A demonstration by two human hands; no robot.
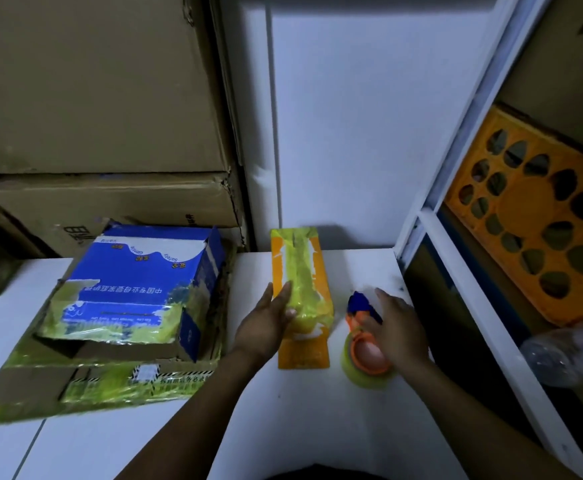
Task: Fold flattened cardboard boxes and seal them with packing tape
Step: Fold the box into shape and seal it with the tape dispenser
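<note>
white table (283, 427) | cartons (92, 98) behind | left hand (265, 323) flat on orange box (298, 268) | right hand (399, 327) spread over tape (362, 375)

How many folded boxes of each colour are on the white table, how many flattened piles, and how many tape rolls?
blue box: 1
orange box: 1
flattened cardboard pile, under the blue box: 1
tape roll: 1
Total: 4
</note>
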